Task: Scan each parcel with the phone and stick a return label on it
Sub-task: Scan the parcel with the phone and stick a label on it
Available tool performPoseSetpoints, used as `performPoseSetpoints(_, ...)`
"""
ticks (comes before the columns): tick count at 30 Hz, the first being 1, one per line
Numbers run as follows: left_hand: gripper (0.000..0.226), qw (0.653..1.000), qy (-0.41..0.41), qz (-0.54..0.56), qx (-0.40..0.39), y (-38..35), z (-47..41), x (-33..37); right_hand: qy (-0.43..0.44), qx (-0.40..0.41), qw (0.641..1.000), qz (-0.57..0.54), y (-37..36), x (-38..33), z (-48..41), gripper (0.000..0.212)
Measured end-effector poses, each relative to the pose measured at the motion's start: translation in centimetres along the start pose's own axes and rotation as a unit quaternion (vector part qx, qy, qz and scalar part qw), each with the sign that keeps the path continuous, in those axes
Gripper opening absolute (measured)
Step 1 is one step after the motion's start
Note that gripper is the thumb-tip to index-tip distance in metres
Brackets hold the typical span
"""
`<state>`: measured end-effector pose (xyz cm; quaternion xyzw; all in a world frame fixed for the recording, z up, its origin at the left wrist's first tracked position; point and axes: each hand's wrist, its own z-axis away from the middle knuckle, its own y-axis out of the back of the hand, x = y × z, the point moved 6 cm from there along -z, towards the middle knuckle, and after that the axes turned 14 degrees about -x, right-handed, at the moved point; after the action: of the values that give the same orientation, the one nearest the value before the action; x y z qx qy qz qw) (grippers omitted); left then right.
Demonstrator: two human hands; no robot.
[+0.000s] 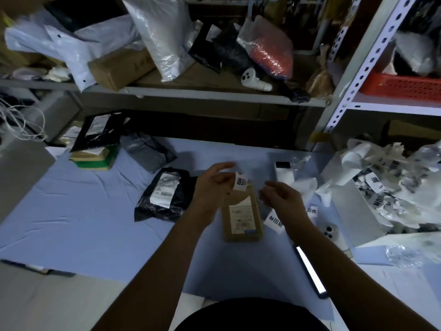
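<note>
Left hand (214,185) is up over the pale blue surface (95,211), thumb and fingers pinching a white return label (241,181) by its edge, black characters facing the camera. The label hangs right at the far end of the brown parcel (242,216), which lies flat on the surface between the two hands with its printed shipping slip facing up.

Right hand (281,197) hovers just beside the parcel's right edge, fingers curled in towards the thumb. There may be a sliver of clear backing between them, but the picture is too dim to tell whether it grips anything.

Off to the left, a black poly bag (164,194) with a white slip lies close to the left wrist, and a grey bag (148,151) sits farther back. Two loose labels (274,222) lie on the surface by the right forearm. A white phone (333,232) rests lens side up just past that forearm, half hidden by it. A long glowing bar (310,271) lies nearer the body. On the right sits a heap of crumpled backing paper (393,187), and the shelf (214,94) behind is piled with parcels.
</note>
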<state>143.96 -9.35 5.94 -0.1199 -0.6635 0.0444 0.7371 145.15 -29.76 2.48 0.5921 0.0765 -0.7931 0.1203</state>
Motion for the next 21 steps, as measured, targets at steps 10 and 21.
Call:
performPoseSetpoints(10,0.039,0.990,-0.033,0.090,-0.103,2.7,1.3,3.7,0.034,-0.158,0.962,-0.219,-6.5,-7.6,0.9,0.043)
performPoseSetpoints(21,0.027,0.990,-0.022,-0.124,0.063,5.5,0.3,1.3,0.040,-0.034,0.997,-0.064,-5.5,-5.1,-0.9,0.020)
